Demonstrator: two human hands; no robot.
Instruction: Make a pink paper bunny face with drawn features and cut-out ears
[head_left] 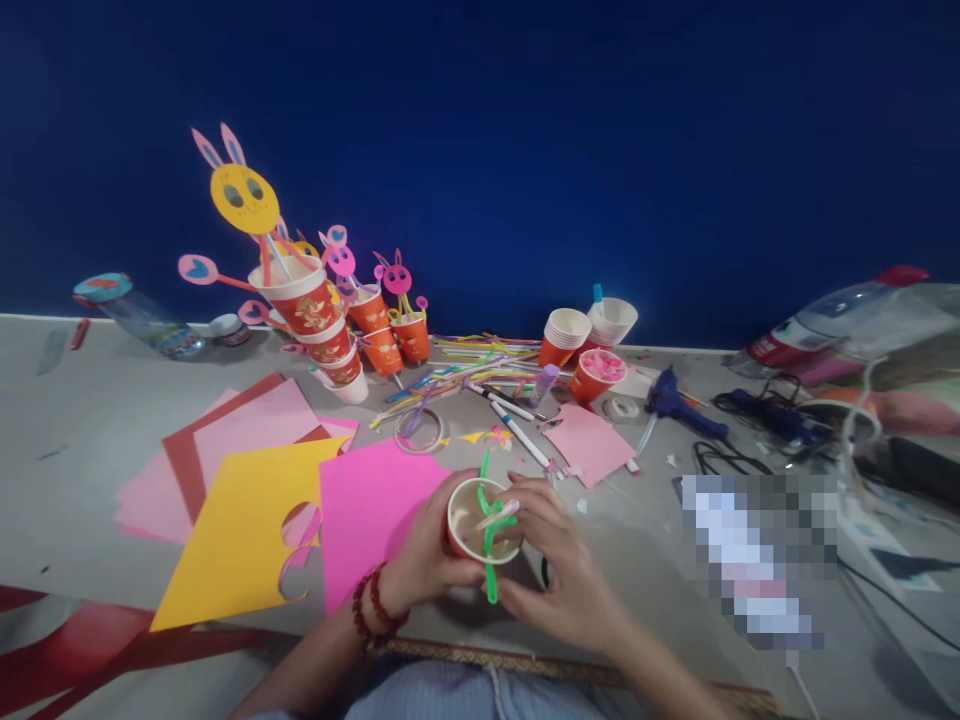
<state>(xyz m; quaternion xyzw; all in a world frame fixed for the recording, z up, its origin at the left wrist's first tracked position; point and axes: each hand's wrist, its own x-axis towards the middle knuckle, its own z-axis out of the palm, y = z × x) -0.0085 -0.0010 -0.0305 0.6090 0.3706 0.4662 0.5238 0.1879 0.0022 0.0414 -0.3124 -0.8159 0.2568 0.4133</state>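
Close in front of me is a paper cup (453, 540) with a red outside, its open top tilted toward me. My left hand (431, 545) wraps round its left side, red beads at the wrist. Green bendy straws (491, 580) stick out over the rim at top and bottom, and a pale stick (499, 515) rises among them in the middle. Bent round the cup's right side, my right hand (555, 550) has its fingertips on the green straw and its thumb by the straw's lower end. Part of the cup's wall is hidden by my hands.
Yellow paper (232, 530) and pink paper (367, 510) lie at left. Behind stand stacked cups with paper rabbits (244, 198). Loose straws (450, 375), a cup of pink pieces (600, 368) and markers (519, 434) lie ahead. A blue glue gun (682, 405) and cables are at right.
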